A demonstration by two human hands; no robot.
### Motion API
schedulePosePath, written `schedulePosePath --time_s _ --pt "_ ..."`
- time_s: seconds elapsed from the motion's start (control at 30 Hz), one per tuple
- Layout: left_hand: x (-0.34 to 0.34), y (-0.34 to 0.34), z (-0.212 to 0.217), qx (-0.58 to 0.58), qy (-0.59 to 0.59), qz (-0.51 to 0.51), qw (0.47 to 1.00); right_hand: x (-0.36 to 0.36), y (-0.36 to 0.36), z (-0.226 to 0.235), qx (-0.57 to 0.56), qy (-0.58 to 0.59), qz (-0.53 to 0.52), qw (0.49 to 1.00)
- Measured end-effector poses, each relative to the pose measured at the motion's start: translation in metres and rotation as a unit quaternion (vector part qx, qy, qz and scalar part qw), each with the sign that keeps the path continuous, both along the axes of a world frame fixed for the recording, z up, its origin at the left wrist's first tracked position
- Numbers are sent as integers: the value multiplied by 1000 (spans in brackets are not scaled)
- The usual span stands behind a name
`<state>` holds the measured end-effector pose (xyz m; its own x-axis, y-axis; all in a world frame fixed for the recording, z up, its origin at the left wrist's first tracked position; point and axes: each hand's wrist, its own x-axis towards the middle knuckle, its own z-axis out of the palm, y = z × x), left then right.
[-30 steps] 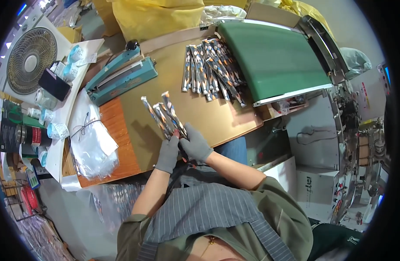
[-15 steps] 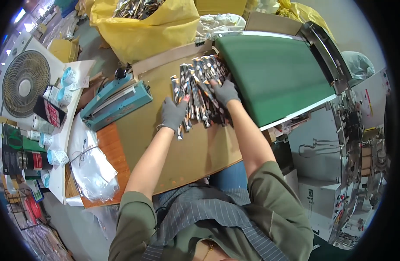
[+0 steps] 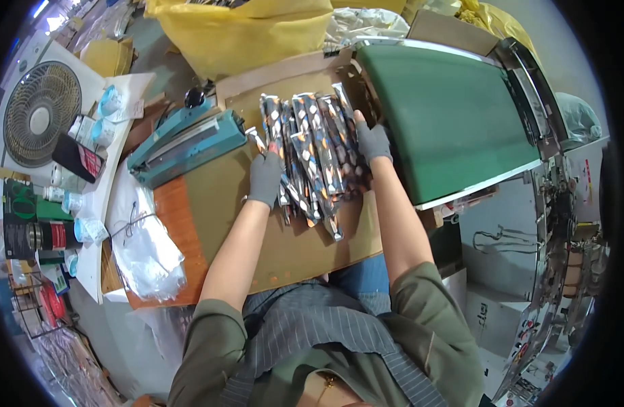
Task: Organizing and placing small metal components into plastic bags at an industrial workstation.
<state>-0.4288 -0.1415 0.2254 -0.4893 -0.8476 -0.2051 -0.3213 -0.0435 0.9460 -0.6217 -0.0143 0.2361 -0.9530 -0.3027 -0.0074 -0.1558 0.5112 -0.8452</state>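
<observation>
A loose pile of several slim stick packets (image 3: 315,146), black with white, orange and blue marks, lies on the brown cardboard surface (image 3: 258,251). The packets point mostly away from me, some of them slanted. My left hand (image 3: 265,178), in a grey glove with bare fingertips, rests against the pile's left side, its fingers outstretched and partly hidden. On the right side, my gloved right hand (image 3: 375,142) stands beside the packets with its fingers extended. Both hands flank the pile and neither is wrapped round a packet.
A teal bag sealer (image 3: 186,149) stands left of the pile, with clear plastic bags (image 3: 146,254) nearer me. A green conveyor belt (image 3: 454,129) runs at the right. Beyond the cardboard edge sits a big yellow bag (image 3: 251,37). A fan (image 3: 42,114) and a cluttered white shelf (image 3: 112,203) are far left.
The packets have been spread and shifted, some now lying nearer me. My right hand has moved off the top of the pile to its right side. The view has shifted slightly.
</observation>
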Motion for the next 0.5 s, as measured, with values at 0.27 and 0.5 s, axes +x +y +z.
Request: schedulePosePath --time_s 0.27,0.5 --pt "5 -9 -14 204 74 0 976 81 -39 -5 -35 -133 250 958" --pt "59 6 21 207 200 -98 953 136 -29 28 -293 -361 251 849"
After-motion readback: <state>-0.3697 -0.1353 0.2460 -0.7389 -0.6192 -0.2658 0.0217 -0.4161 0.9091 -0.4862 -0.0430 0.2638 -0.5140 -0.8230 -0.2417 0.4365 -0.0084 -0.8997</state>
